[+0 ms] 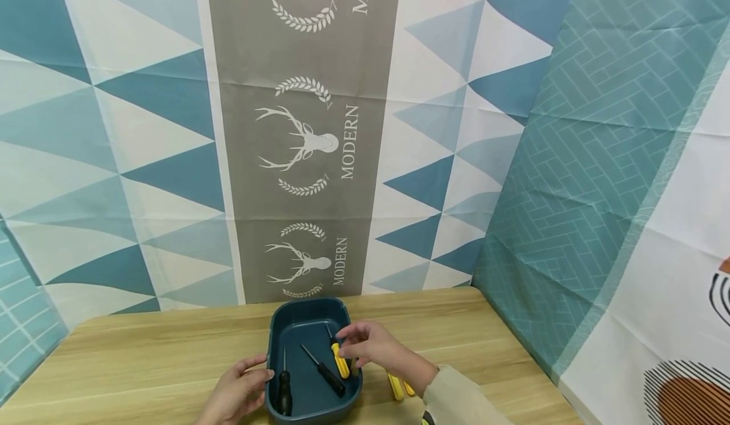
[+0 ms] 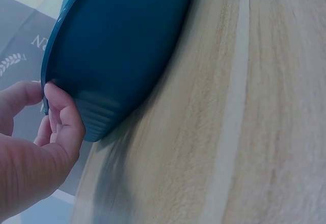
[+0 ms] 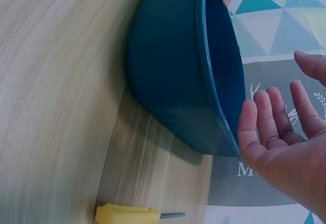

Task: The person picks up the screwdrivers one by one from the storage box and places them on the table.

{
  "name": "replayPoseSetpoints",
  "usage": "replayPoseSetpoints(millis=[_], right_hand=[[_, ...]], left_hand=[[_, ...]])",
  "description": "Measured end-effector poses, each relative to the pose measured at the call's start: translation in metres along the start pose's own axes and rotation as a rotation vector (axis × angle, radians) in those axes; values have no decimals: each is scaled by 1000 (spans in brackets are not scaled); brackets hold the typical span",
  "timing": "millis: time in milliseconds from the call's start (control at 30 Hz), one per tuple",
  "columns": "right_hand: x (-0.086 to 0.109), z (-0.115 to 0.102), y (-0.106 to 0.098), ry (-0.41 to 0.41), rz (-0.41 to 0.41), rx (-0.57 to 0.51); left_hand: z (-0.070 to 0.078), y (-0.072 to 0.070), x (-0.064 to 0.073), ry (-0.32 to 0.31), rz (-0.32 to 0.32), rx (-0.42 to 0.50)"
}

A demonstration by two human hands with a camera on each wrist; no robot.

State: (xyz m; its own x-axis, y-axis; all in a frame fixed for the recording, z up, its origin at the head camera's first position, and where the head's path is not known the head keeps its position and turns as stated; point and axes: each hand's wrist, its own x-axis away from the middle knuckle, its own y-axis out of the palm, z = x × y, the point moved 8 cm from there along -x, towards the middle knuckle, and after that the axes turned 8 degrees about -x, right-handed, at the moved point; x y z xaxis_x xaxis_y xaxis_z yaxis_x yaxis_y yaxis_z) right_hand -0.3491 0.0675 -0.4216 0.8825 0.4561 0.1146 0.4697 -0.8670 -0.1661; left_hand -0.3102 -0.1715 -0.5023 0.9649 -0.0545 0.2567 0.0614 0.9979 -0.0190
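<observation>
My sleeve (image 1: 463,401); right fingers (image 3: 267,118) parted, empty, near yellow screwdriver (image 1: 341,361); left fingers (image 2: 67,116) pinch tray rim (image 2: 49,51), best held steady.

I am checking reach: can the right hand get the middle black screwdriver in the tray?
Probably yes: the right hand looks empty, close to the blue tray, and nothing covers the middle black screwdriver.

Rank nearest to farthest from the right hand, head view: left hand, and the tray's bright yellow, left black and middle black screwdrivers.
1. Bright yellow screwdriver: right side of tray.
2. Middle black screwdriver: near centre.
3. Left black screwdriver: left side.
4. Left hand: left rim.
</observation>
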Motion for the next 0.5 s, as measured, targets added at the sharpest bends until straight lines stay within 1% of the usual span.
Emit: replayPoseSetpoints(millis=[267,500], right_hand=[[-1,0,7,-12,-29,-12],[-2,-2,11,-4,-25,-12]], left_hand=[[-1,-1,0,-10,9,5],[0,-1,-1,-13,18,0]])
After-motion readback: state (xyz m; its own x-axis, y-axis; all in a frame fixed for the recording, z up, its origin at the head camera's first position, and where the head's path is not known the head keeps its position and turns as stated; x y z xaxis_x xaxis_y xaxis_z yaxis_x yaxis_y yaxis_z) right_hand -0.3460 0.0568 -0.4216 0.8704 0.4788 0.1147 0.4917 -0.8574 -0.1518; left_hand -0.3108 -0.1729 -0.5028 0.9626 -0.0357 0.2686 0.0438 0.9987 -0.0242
